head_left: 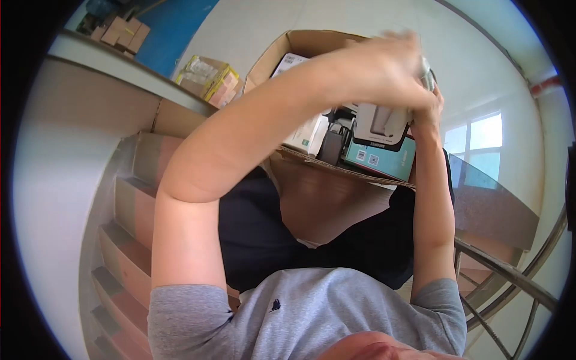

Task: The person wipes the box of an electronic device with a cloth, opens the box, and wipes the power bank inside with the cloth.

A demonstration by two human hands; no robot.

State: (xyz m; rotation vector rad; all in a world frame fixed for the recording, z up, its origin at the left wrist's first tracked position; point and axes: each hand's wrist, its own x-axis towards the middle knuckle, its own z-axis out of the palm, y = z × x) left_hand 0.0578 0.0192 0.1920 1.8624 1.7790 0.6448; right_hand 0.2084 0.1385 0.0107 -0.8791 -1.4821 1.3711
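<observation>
My left hand (pixel 393 69) is over the right part of an open cardboard box (pixel 336 168), my forearm crossing above it. Motion smears its fingers, so whether it is open or closed cannot be told. At the box's right side is my right hand (pixel 427 114), partly hidden by the left. Its fingers are closed near a small whitish item (pixel 427 75) that I cannot make out. Just below the hands, a white-and-black retail package (pixel 381 129) with a device printed on it leans on a teal box (pixel 384 157). Beside them stands a dark grey device (pixel 331 146).
More white boxes (pixel 291 63) fill the cardboard box, which stands before my knees. A taped carton (pixel 207 78) lies on the floor beyond. Stairs (pixel 129 240) descend at left, and a metal railing (pixel 510 273) runs at right. Further cartons (pixel 125 33) are at the far left.
</observation>
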